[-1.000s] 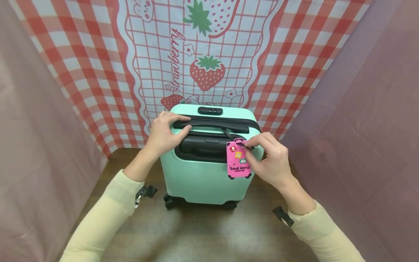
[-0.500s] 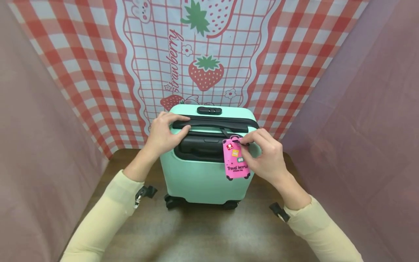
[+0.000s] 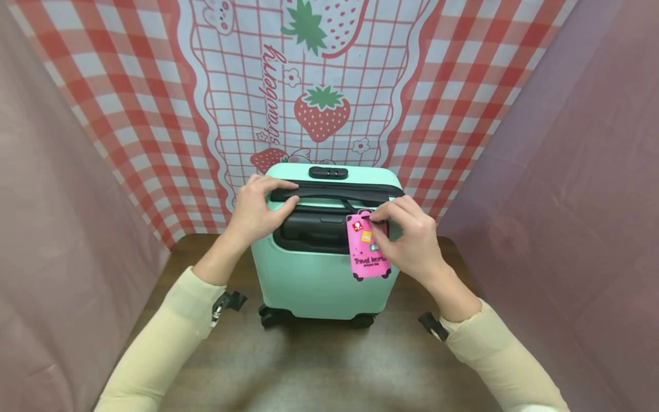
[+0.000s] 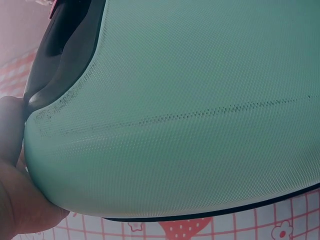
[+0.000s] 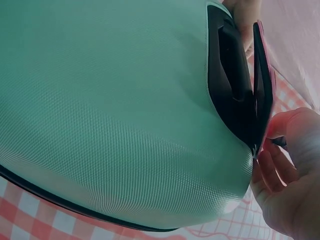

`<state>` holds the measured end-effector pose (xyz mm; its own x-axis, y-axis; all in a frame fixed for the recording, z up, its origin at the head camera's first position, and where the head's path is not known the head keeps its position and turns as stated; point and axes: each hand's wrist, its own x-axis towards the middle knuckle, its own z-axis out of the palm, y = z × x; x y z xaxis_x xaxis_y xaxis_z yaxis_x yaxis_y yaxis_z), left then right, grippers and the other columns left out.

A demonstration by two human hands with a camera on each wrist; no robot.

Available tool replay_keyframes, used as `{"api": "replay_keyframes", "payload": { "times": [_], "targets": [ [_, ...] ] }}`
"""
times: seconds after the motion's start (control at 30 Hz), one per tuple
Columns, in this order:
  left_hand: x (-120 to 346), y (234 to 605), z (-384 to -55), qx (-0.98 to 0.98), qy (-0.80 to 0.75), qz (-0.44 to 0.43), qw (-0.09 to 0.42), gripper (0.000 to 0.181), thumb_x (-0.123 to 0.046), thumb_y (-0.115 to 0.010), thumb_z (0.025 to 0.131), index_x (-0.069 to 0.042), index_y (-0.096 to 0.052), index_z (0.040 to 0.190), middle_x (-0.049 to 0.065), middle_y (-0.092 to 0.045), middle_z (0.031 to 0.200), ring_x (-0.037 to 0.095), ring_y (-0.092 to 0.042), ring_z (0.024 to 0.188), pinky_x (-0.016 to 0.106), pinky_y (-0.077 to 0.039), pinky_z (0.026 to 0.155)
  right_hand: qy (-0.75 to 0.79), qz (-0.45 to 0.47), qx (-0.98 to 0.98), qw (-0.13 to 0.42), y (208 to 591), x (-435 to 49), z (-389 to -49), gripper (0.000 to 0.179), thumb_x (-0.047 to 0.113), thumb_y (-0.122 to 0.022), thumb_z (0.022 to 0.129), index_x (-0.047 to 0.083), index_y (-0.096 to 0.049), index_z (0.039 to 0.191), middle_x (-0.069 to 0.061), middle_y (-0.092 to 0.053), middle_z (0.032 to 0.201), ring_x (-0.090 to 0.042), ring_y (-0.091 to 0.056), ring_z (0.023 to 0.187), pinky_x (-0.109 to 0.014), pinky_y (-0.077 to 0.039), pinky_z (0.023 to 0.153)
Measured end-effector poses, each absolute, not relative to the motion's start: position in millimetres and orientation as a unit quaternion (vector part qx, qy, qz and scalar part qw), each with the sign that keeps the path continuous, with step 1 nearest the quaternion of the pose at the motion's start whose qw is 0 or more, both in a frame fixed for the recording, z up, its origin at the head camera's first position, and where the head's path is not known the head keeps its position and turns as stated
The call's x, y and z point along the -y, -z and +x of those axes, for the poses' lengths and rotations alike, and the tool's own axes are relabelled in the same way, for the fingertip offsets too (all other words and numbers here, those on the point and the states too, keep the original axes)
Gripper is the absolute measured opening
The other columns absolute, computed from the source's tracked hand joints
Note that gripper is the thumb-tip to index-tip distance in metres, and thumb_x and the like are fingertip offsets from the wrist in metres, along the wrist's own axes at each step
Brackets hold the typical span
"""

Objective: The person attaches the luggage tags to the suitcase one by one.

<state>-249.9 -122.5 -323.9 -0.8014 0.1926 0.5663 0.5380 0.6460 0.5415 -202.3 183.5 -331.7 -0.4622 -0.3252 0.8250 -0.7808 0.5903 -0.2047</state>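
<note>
A mint-green suitcase (image 3: 319,286) stands upright, its black top handle (image 3: 319,193) lying along the top. My left hand (image 3: 259,209) grips the left end of that handle, thumb in front and fingers over the top. A pink luggage tag (image 3: 362,252) shaped like a little suitcase hangs at the right front. Its black strap (image 3: 348,204) runs up to the handle. With thumb and forefinger, my right hand (image 3: 409,237) pinches the strap at the tag's upper edge, covering part of the tag. The right wrist view shows the tag (image 5: 262,85) edge-on beside the black recess.
The suitcase's black wheels (image 3: 362,321) rest on a brown wooden tabletop (image 3: 309,372). A combination lock (image 3: 328,173) sits on top. Behind hangs a red-checked strawberry cloth (image 3: 329,63); pinkish drapes (image 3: 566,200) close off both sides.
My right hand has moved left and slightly up, still pinching the strap, and the tag has shifted left with it. The left hand has kept its place on the handle.
</note>
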Motion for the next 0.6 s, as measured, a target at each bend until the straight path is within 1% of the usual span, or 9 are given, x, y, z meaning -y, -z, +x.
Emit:
{"api": "replay_keyframes", "payload": {
  "times": [0.2, 0.4, 0.43, 0.5, 0.53, 0.6],
  "targets": [
    [123, 324, -251, 0.878, 0.362, -0.211, 0.23, 0.029, -0.025, -0.078, 0.096, -0.012, -0.08, 0.121, 0.012, -0.079, 0.123, 0.035, -0.059, 0.111, 0.054, -0.049, 0.095, -0.281, 0.335, 0.809, 0.393, 328, -180, -206, 0.016, 0.001, -0.086, 0.081, 0.003, -0.076, 0.094, -0.01, -0.076, 0.095, -0.024, -0.066, 0.09, -0.035, -0.058, 0.075],
    [128, 315, -255, 0.884, 0.334, -0.244, 0.22, 0.029, -0.024, -0.077, 0.097, -0.008, -0.081, 0.12, 0.014, -0.079, 0.121, 0.037, -0.061, 0.109, 0.055, -0.049, 0.096, -0.281, 0.33, 0.817, 0.38, 318, -178, -210, 0.015, 0.006, -0.088, 0.081, 0.003, -0.082, 0.094, -0.011, -0.078, 0.095, -0.027, -0.068, 0.091, -0.041, -0.059, 0.07],
    [128, 312, -257, 0.885, 0.328, -0.251, 0.216, 0.028, -0.024, -0.076, 0.097, -0.008, -0.081, 0.119, 0.015, -0.079, 0.12, 0.037, -0.063, 0.11, 0.056, -0.048, 0.101, -0.28, 0.329, 0.82, 0.375, 316, -177, -212, 0.015, 0.007, -0.088, 0.081, 0.004, -0.083, 0.095, -0.011, -0.078, 0.096, -0.027, -0.069, 0.092, -0.042, -0.06, 0.07],
    [128, 306, -260, 0.887, 0.319, -0.262, 0.208, 0.026, -0.025, -0.075, 0.098, -0.005, -0.082, 0.115, 0.015, -0.08, 0.115, 0.037, -0.065, 0.11, 0.056, -0.048, 0.104, -0.283, 0.328, 0.826, 0.362, 313, -177, -216, 0.017, 0.009, -0.089, 0.082, 0.004, -0.084, 0.098, -0.011, -0.078, 0.1, -0.028, -0.069, 0.096, -0.042, -0.061, 0.071],
    [128, 302, -263, 0.889, 0.315, -0.265, 0.202, 0.026, -0.025, -0.074, 0.099, -0.005, -0.083, 0.112, 0.015, -0.08, 0.113, 0.036, -0.066, 0.108, 0.055, -0.049, 0.104, -0.287, 0.327, 0.828, 0.354, 312, -176, -218, 0.017, 0.009, -0.089, 0.082, 0.004, -0.085, 0.098, -0.011, -0.077, 0.101, -0.028, -0.07, 0.098, -0.043, -0.061, 0.072],
    [126, 294, -268, 0.895, 0.302, -0.267, 0.19, 0.025, -0.025, -0.073, 0.1, -0.004, -0.084, 0.105, 0.015, -0.08, 0.104, 0.033, -0.068, 0.101, 0.051, -0.052, 0.099, -0.298, 0.327, 0.83, 0.339, 310, -176, -222, 0.018, 0.01, -0.09, 0.082, 0.005, -0.085, 0.098, -0.011, -0.077, 0.104, -0.028, -0.071, 0.1, -0.045, -0.063, 0.076]
  ]
}}
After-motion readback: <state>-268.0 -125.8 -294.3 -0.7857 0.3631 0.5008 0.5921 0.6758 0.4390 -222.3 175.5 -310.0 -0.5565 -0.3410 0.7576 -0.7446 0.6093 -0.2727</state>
